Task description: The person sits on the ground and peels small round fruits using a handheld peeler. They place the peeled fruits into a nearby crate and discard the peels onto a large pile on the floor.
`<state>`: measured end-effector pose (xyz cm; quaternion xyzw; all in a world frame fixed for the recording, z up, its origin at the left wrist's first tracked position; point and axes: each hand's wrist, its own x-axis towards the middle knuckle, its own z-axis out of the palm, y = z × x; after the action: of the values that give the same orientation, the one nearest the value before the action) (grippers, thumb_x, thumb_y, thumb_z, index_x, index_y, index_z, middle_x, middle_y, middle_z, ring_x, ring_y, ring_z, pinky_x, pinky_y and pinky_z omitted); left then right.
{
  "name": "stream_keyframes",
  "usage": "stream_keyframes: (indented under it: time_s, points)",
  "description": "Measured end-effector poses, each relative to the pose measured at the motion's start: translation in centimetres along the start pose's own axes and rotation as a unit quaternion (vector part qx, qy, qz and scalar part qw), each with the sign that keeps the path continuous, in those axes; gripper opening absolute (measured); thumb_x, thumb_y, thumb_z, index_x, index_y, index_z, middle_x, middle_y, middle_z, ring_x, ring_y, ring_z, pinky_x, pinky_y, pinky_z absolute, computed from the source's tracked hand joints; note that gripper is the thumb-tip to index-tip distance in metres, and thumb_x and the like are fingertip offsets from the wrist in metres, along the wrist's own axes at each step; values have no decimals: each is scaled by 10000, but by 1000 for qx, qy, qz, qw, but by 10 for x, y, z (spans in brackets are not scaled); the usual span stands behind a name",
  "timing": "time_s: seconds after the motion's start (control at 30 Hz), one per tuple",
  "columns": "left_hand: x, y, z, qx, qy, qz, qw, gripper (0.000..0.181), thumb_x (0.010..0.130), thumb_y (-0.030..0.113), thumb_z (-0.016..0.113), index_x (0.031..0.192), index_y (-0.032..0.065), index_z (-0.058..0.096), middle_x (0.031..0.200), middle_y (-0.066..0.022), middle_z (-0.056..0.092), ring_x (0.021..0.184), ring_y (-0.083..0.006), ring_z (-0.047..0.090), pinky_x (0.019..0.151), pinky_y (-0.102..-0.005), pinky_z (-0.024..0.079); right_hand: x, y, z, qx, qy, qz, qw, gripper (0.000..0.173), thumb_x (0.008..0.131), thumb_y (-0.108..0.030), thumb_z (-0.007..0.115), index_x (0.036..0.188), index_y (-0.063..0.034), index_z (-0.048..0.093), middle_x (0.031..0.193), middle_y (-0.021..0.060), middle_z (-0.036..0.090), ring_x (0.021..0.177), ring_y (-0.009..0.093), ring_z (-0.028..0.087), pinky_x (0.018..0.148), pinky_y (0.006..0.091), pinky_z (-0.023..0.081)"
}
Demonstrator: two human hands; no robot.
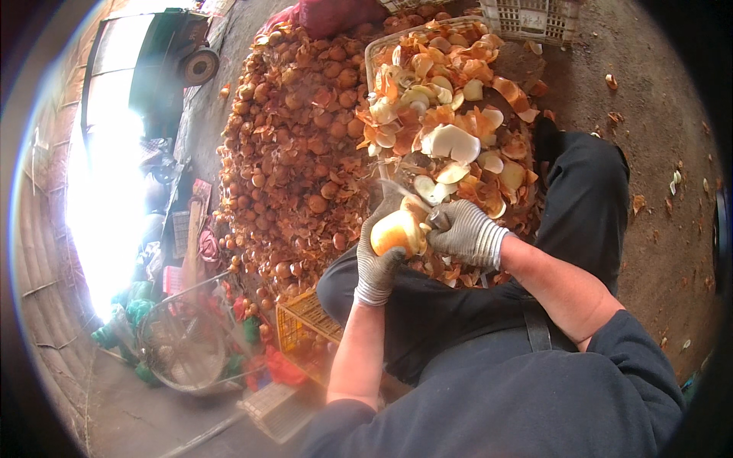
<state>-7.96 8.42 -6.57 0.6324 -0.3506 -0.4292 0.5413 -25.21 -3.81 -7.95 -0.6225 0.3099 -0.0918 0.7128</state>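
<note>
Between my gloved hands is a yellow onion (390, 233), its skin partly cut away on the right side. My left hand (375, 260), in a grey knit glove, cups the onion from the left and below. A knife (438, 220) is gripped by its dark handle in my right hand (467, 232); its blade points up and left, beside the onion. A piece of peel (417, 205) stands at the onion's upper right edge. Just beyond my hands, cut onion skins and pale outer layers (452, 143) are heaped over a plastic crate (373, 51).
A large pile of unpeeled onions (303, 126) spreads at the left. A yellow plastic crate (298, 318) stands by my left knee. Farther left are a round pedestal fan (183, 343) and a wheeled vehicle (166, 68). Another plastic crate (532, 23) stands at the top.
</note>
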Motion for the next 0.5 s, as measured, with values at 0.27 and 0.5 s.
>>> stream_keyframes:
  time_s: [0.27,0.5]
  points:
    - [7,-10,-19,-144,-47,-100,983,943,719,721,776,1285,4,538,1013,-96,641,804,-200,659,708,-329,560,4,-6,-10,-3,58,30,998,228,849,-199,692,884,26,671,739,129,679,676,199,646,648,360,518]
    - [6,3,-5,-223,-26,-107,969,821,832,638,729,1320,7,538,1128,-117,638,975,-267,664,880,-412,584,8,-13,-24,3,146,51,988,234,860,-180,727,791,16,619,652,20,566,632,109,496,602,324,452]
